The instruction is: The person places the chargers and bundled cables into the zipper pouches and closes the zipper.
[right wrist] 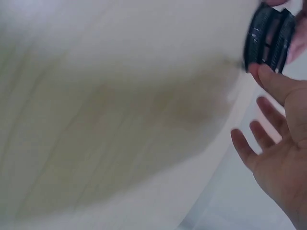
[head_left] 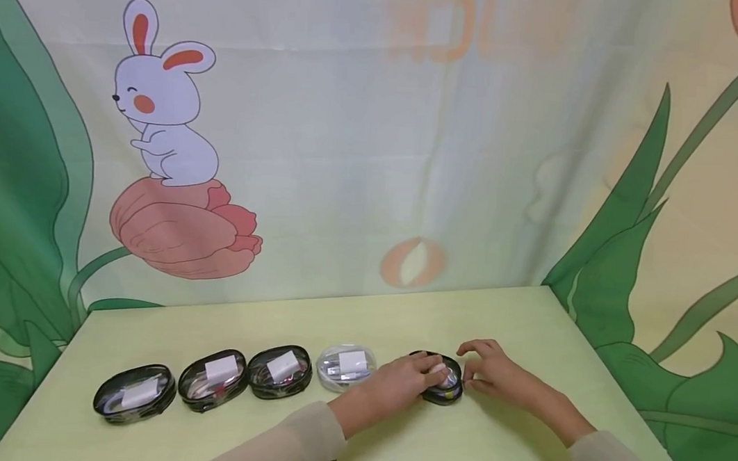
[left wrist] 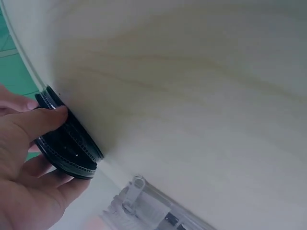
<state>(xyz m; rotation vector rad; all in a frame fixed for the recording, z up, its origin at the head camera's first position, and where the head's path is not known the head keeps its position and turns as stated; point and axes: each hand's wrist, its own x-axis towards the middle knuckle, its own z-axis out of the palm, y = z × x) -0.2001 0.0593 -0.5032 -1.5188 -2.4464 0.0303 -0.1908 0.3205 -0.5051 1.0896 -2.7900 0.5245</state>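
An oval clear zip case with black edging [head_left: 443,400] lies at the right of the row on the table. My left hand [head_left: 395,384] grips it from the left, fingers over its top. In the left wrist view, the thumb presses the black zipped side [left wrist: 72,139], with fingers curled beneath. At the other end, my right hand [head_left: 508,377] brings thumb and forefinger together on the case's edge, while its other fingers [right wrist: 244,148] are spread away. What lies between those two fingertips is too small to tell. Something white and silvery shows inside the case.
To the left stand a white-edged clear case [head_left: 331,359] and three black-edged ones, [head_left: 279,393] the nearest of these, all holding cables and white blocks. They rest on a pale table [head_left: 270,448] against a printed cloth backdrop [head_left: 323,151].
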